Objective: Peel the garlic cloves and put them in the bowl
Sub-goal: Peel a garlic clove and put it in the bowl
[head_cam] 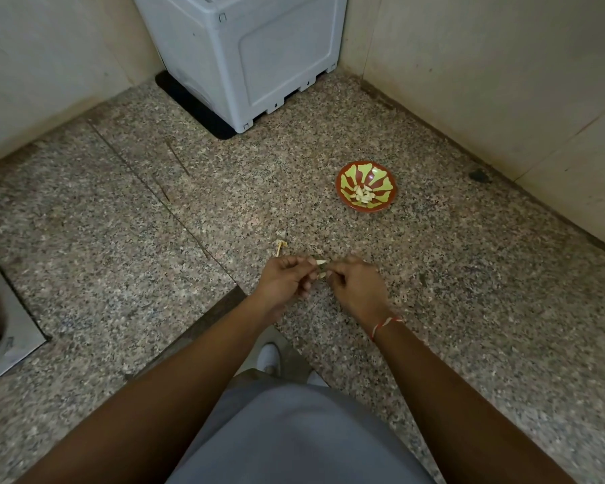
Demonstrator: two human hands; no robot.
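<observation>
A pale garlic clove is pinched between both hands above the granite counter. My left hand holds it from the left with curled fingers. My right hand, with a red and white thread at the wrist, pinches at it from the right. A red bowl with a green pattern stands further back and to the right, with several peeled cloves lying in its middle. How much skin is still on the held clove is hard to tell.
A garlic stem scrap lies on the counter just beyond my left hand. A grey plastic appliance on a black mat fills the back corner. Walls close in on the left and right. A steel sink edge shows at the far left.
</observation>
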